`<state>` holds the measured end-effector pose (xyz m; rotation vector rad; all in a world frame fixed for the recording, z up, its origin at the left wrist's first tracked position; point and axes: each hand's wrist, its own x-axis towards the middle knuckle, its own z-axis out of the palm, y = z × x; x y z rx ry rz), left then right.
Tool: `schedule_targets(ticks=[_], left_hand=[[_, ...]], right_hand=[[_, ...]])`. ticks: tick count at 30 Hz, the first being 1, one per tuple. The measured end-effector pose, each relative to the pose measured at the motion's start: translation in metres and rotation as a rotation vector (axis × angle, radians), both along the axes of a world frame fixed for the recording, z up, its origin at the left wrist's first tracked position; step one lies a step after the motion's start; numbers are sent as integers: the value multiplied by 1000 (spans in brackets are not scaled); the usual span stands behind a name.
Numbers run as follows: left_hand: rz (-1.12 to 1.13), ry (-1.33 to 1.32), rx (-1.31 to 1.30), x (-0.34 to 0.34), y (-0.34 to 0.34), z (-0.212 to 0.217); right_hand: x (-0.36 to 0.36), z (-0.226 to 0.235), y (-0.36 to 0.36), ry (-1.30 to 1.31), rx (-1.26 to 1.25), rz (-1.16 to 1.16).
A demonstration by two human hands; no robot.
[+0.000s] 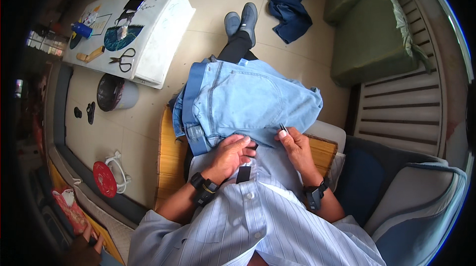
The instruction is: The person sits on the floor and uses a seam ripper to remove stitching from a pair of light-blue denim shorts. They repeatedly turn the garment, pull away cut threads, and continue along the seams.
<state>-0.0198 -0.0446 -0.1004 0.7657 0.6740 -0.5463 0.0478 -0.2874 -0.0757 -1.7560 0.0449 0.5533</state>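
Lying rumpled across the person's lap, soft pale-blue denim jeans are pressed by the left hand; just beside it, right hand fingers pinch a thin metal needle.

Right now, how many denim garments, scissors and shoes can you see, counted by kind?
Light blue jeans on the lap, under the left hand and right hand: 1
Dark blue denim piece on the floor: 1
Scissors on the white board: 1
Grey shoes: 2
Total: 5
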Motion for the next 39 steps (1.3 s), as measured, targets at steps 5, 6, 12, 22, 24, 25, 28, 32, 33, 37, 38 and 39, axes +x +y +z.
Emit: schedule_targets(ticks=[5,6,12,22,24,25,28,32,33,37,38,39], left_hand=[[31,-92,-149,-6,10,-9],[-42,-74,-182,-8,12,-11],[-265,18,-240,-6,13,-16],[-49,-82,-424,10,-7,-5],[97,-130,-424,23,-20,-1],[116,-156,-407,28,-23,-1],[206,-199,-368,41,-29,-9],[252,-214,-352,45,-34,-13],[262,-237,-357,46,-34,-8],[316,-335,-259,44,-31,18],[323,-354,-234,43,-29,25],[329,-370,-208,43,-27,32]], right_hand=[[-5,-1,9,-194,-142,116],[-4,0,8,-319,-232,189],[-3,7,16,-497,-407,300],[-17,34,13,-309,34,65],[-23,34,12,-141,191,45],[-26,34,12,-57,269,34],[-33,41,21,-123,144,159],[-31,54,23,-26,204,99],[-24,61,21,-51,186,92],[-6,79,6,2,280,72],[-4,85,4,-7,258,98],[-1,89,4,-32,270,103]])
